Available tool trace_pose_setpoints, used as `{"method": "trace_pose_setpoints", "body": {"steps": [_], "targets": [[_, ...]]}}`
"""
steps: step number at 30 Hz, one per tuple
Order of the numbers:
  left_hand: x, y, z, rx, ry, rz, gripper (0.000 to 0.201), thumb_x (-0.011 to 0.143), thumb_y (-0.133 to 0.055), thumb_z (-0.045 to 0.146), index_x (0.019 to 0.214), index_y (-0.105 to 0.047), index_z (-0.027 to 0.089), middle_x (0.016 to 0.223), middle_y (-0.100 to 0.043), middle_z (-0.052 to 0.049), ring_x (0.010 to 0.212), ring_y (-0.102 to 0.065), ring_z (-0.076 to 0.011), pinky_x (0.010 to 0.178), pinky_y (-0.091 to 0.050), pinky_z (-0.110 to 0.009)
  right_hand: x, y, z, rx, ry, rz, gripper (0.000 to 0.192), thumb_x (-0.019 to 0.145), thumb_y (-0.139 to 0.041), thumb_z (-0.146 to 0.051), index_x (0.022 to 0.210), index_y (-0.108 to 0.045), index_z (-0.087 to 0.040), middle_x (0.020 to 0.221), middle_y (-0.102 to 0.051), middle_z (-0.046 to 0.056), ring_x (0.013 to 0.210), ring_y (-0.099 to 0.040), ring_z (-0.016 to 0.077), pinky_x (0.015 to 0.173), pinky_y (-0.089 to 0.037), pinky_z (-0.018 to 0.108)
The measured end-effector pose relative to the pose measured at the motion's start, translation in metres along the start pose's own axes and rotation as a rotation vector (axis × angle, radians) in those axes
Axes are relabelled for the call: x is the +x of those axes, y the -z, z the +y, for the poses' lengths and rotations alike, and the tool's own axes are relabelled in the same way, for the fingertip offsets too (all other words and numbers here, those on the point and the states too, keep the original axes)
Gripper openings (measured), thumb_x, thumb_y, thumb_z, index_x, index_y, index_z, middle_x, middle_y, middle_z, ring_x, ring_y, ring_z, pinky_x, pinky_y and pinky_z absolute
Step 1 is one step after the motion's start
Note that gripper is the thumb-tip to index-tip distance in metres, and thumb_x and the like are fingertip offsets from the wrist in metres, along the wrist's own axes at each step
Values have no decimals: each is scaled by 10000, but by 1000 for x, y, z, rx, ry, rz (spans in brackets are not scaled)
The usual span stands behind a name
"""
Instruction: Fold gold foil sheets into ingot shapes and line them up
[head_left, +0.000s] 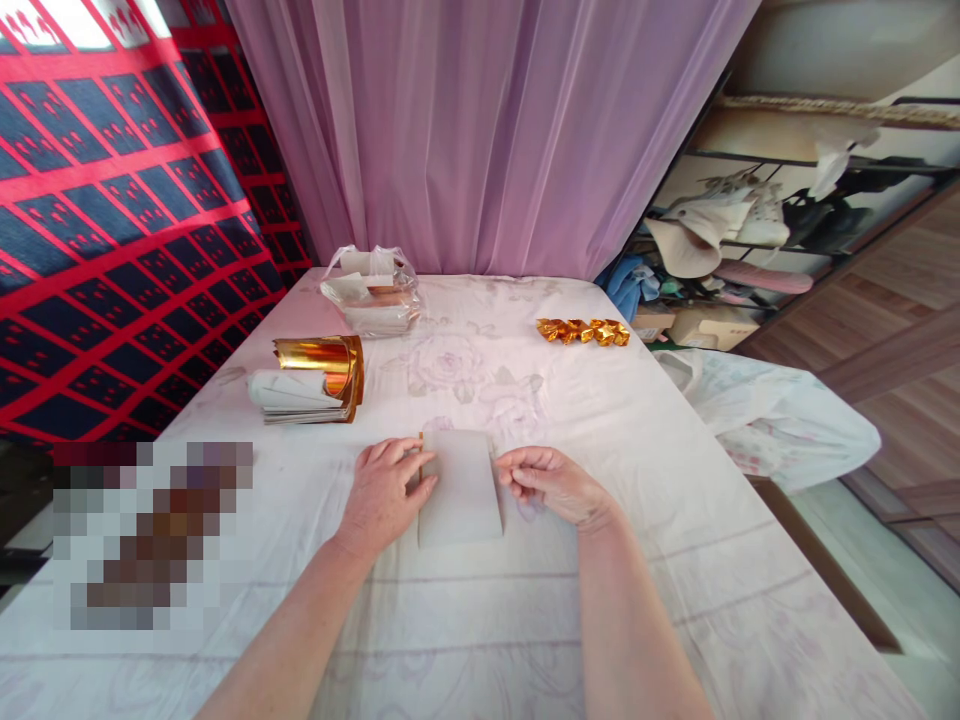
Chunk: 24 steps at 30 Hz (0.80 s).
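A pale sheet of paper (460, 487) lies flat on the table (675, 560), close to the near edge and between the two hands. A thin gold strip shows along its upper left corner. The left hand (386, 492) rests on the sheet's left edge, fingers loosely curled, the thumb and fingertips pressing the paper down rather than closing around it. The right hand (551, 482) meets the right edge, its fingers bent in and pinching the paper's margin.

The table wears a white cloth with a faint floral print. To the left, farther back, sits a stack of sheets with a curled gold foil sheet (324, 372) on top. Behind that stands a clear plastic bag (371, 290) holding more paper. To the right, a row of folded gold pieces (583, 331) lies well apart from the hands.

A lilac curtain (480, 130) hangs behind the table, a red and dark patterned cloth (112, 200) covers the left wall, and shelves (780, 220) with shoes stand at right.
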<state>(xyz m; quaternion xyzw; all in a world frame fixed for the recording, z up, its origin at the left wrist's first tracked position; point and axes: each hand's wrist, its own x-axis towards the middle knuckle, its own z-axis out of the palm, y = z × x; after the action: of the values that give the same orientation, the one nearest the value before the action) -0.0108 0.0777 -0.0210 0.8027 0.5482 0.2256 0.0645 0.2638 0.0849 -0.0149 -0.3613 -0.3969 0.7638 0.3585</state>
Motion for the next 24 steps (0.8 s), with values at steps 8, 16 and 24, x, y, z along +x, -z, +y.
{"method": "trace_pose_setpoints", "body": {"steps": [8, 16, 24], "targets": [[2, 0, -3, -18, -69, -70, 296, 881, -599, 302, 1157, -707, 298, 1293, -678, -30, 1241, -538, -295, 1061, -381, -531, 7, 3, -1, 46, 113, 139, 262, 663, -879, -387, 831, -771, -217, 830, -739, 20, 661, -617, 92, 632, -503, 224], [1, 0, -6, -48, -78, -72, 287, 893, -578, 336, 1141, -720, 304, 1293, -678, -37, 1255, -540, -303, 1079, -380, -548, 9, 8, -4, 107, 200, 267, 261, 655, -876, -394, 784, -726, -224, 913, -739, 28, 728, -629, 126, 710, -524, 283], [1, 1, -6, -61, -75, -72, 291, 896, -574, 336, 1146, -718, 298, 1292, -678, -44, 1257, -541, -305, 1088, -380, -558, 10, 7, -5, 147, 198, 291, 257, 651, -881, -385, 771, -723, -221, 912, -738, 25, 726, -623, 120, 705, -520, 268]]}}
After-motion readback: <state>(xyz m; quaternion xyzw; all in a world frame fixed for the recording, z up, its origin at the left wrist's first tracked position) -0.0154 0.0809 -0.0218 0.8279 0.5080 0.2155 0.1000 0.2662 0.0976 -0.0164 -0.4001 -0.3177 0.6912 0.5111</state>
